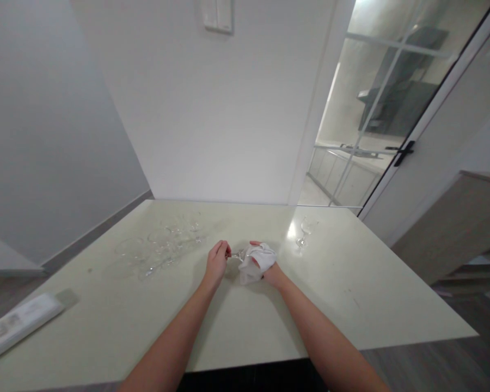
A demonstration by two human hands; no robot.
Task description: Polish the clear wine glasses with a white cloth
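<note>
Above the middle of the table, my left hand (218, 258) is closed on the foot end of a clear stemmed glass (237, 255). The glass lies sideways between my two hands. A crumpled white cloth (255, 265) covers its bowl, so most of the bowl is hidden. My right hand (270, 271) is closed around the cloth and the bowl inside it; its fingers are partly covered by the fabric. Another clear stemmed glass (304, 231) stands upright on the table to the right of my hands.
Several clear glasses (159, 245) stand or lie close together on the left of the pale table (245, 337); their outlines blur. A white box or packet (20, 324) lies at the left edge. Behind the table are a white wall (212, 120) and a glazed door (404, 152).
</note>
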